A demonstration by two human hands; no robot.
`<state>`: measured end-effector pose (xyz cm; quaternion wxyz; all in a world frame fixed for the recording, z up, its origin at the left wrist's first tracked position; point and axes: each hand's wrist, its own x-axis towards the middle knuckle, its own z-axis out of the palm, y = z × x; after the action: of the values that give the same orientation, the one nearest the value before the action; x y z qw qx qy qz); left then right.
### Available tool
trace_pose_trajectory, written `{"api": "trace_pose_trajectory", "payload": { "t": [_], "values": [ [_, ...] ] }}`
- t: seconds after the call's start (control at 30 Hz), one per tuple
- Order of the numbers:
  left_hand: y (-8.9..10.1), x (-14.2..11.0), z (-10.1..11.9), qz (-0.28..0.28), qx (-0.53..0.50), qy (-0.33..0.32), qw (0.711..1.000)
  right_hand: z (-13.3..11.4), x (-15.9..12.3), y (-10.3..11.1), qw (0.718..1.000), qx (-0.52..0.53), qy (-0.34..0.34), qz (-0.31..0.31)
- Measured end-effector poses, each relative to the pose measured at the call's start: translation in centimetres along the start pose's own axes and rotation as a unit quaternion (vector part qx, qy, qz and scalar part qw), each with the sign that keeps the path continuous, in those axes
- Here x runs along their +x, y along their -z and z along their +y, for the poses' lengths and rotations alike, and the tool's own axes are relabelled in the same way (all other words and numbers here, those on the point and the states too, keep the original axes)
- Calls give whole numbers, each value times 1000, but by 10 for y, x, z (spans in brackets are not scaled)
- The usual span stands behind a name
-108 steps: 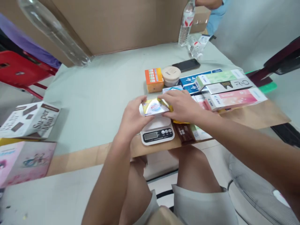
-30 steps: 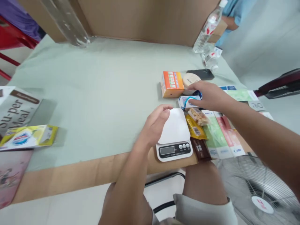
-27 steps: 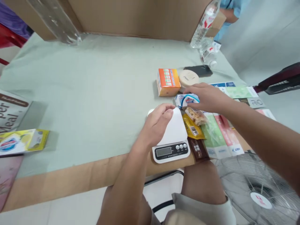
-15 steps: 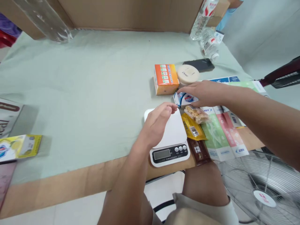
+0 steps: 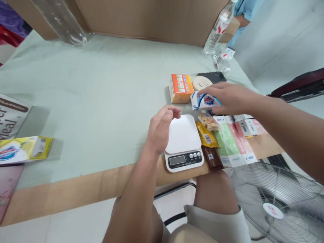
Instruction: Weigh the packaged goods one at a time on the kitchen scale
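Note:
My right hand [image 5: 229, 98] grips a white and blue soap box [image 5: 205, 101] between thumb and fingers, just in front of an orange box [image 5: 181, 88] and a round cream Dove tub [image 5: 201, 83]. My left hand [image 5: 161, 128] hovers at the left edge of a white kitchen scale [image 5: 183, 136], empty, with its fingers loosely bent and the thumb apart. Nothing lies on the scale's plate, and its display looks blank. Right of the scale are a clear packet of snacks [image 5: 208, 121], a yellow packet [image 5: 207, 135] and a dark brown packet [image 5: 212, 158].
Green and pink boxes [image 5: 229, 145] lie at the right edge, above a fan [image 5: 273, 209]. Behind are a black phone [image 5: 212, 77] and plastic bottles [image 5: 219, 28]. A yellow soap box [image 5: 27, 148] sits far left. A cardboard box [image 5: 152, 20] stands across the back.
My right hand has closed on the soap box and raised it slightly from among the other items. My left hand has shifted a little left over the scale. The camera view has moved slightly.

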<state>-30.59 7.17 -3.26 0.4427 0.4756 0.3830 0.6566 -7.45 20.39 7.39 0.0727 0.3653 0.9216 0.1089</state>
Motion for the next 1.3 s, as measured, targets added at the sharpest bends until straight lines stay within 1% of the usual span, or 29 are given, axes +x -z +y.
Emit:
{"api": "trace_pose_trajectory", "payload": {
  "t": [0.03, 0.1, 0.17, 0.27, 0.33, 0.43, 0.63, 0.73, 0.83, 0.9, 0.93, 1.0, 1.07, 1.1, 1.13, 1.17, 1.2, 1.23, 1.27, 1.3],
  "values": [
    [2, -1, 1, 2, 20, 2, 1000, -10, -6, 6, 1000, -4, 6, 22],
    [6, -4, 1, 5, 68, 12, 998, -35, -18, 11, 996, 5, 41, 73],
    [9, -7, 1, 7, 111, 24, 994, -63, -29, 7, 991, 28, 88, 96],
    [12, -11, 0, 21, 152, 51, 987, -99, -38, -8, 988, 62, 119, 74],
    [14, -14, 0, 32, 162, 72, 984, -113, -40, -19, 989, 76, 112, 57],
    [17, -17, 1, 46, 164, 87, 982, -116, -42, -27, 991, 86, 91, 51],
    [22, -17, 7, 63, 147, 89, 983, -103, -53, -34, 991, 84, 61, 82],
    [25, -17, 9, 67, 137, 84, 985, -99, -52, -38, 991, 84, 68, 76],
    [35, -23, 13, 72, 133, 66, 986, -98, -52, -41, 991, 90, 80, 52],
    [47, -31, 16, 88, 123, 52, 987, -101, -54, -41, 991, 95, 83, 47],
    [56, -35, 17, 106, 114, 47, 987, -104, -54, -40, 990, 95, 84, 54],
    [76, -45, 20, 174, 83, 32, 981, -114, -49, -35, 989, 89, 76, 87],
    [100, -55, 23, 279, 37, -2, 960, -133, -32, -27, 986, 85, 66, 130],
    [111, -60, 24, 343, 13, -28, 939, -146, -19, -21, 982, 90, 70, 153],
    [123, -65, 25, 409, -10, -56, 911, -162, -3, -14, 976, 102, 83, 171],
    [133, -70, 26, 475, -29, -81, 876, -180, 15, -8, 970, 118, 104, 187],
    [142, -74, 27, 535, -47, -99, 838, -200, 36, -3, 959, 136, 128, 211],
    [150, -78, 28, 587, -66, -110, 799, -221, 57, 2, 952, 151, 145, 223],
    [157, -82, 29, 628, -89, -113, 765, -243, 79, 5, 943, 170, 163, 236],
    [163, -85, 30, 656, -117, -111, 738, -264, 101, 6, 930, 192, 181, 257]
  ]
}}
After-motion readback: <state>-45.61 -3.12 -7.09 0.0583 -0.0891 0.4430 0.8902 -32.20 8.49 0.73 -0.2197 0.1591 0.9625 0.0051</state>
